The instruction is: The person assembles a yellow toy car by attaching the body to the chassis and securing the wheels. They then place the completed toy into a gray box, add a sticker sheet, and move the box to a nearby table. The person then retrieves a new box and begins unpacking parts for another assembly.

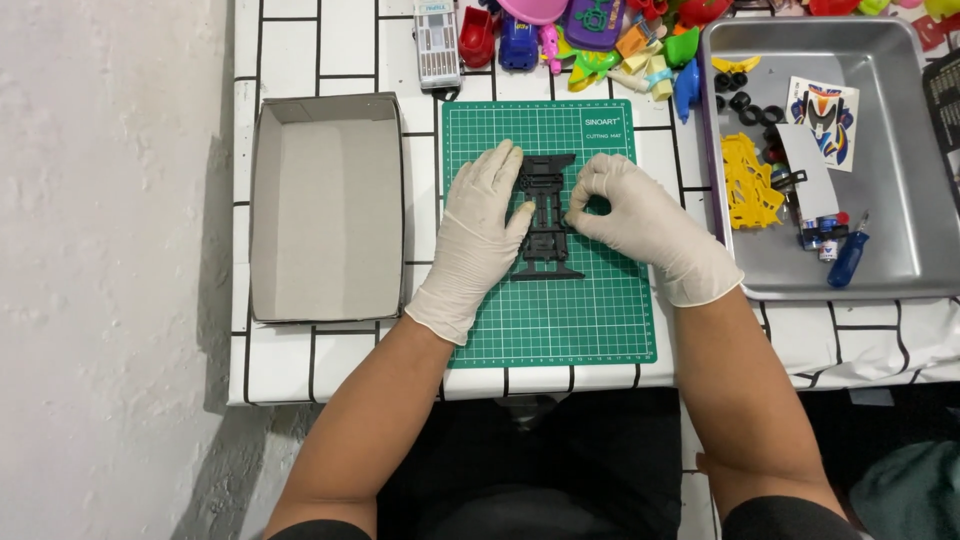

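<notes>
A black plastic toy-car chassis [546, 222] lies flat on a green cutting mat [560, 320] in the middle of the table. Both my hands wear white gloves. My left hand [482, 225] rests against the chassis's left side, thumb touching its middle. On the other side, my right hand [632, 215] pinches the chassis's right edge between thumb and fingertips. What, if anything, sits between those fingertips is too small to tell.
An empty grey cardboard box lid [325, 205] sits left of the mat. A metal tray [905, 190] at the right holds a yellow parts frame [748, 182], black wheels, a sticker sheet and a blue screwdriver [848, 256]. Colourful toys [600, 35] crowd the far edge.
</notes>
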